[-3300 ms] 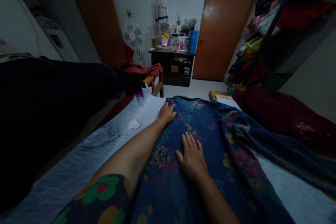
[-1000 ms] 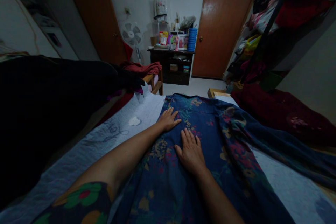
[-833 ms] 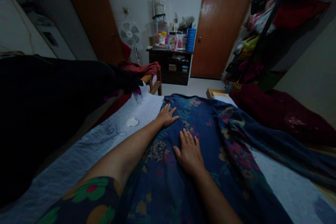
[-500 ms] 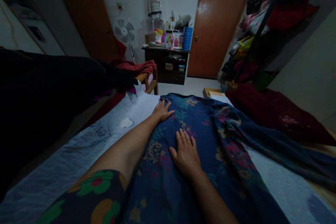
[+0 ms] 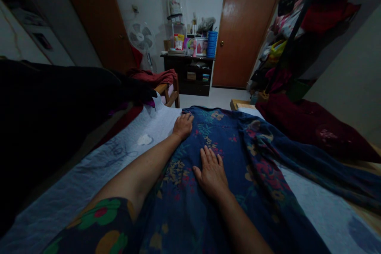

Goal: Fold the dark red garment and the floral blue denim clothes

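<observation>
A dark blue floral shirt (image 5: 226,143) lies spread out, back side up, with one sleeve stretched to the right. My left hand (image 5: 183,126) is at its far left shoulder edge, the fingers curled down and closed on the cloth. Lower down, my right hand (image 5: 212,172) rests flat on the middle of the shirt, fingers extended and holding nothing. Beneath the shirt is a pale bed sheet (image 5: 160,121).
Black cloth (image 5: 59,119) is heaped on the left. A dark red pillow (image 5: 315,127) lies at right. Beyond stand a wooden chair (image 5: 175,94), a fan (image 5: 142,36) and a dark cabinet (image 5: 190,77). Bags and clothes (image 5: 321,12) hang at upper right.
My left hand's spread fingers have curled in and closed on the shirt's shoulder edge. My right hand has stayed flat in nearly the same spot.
</observation>
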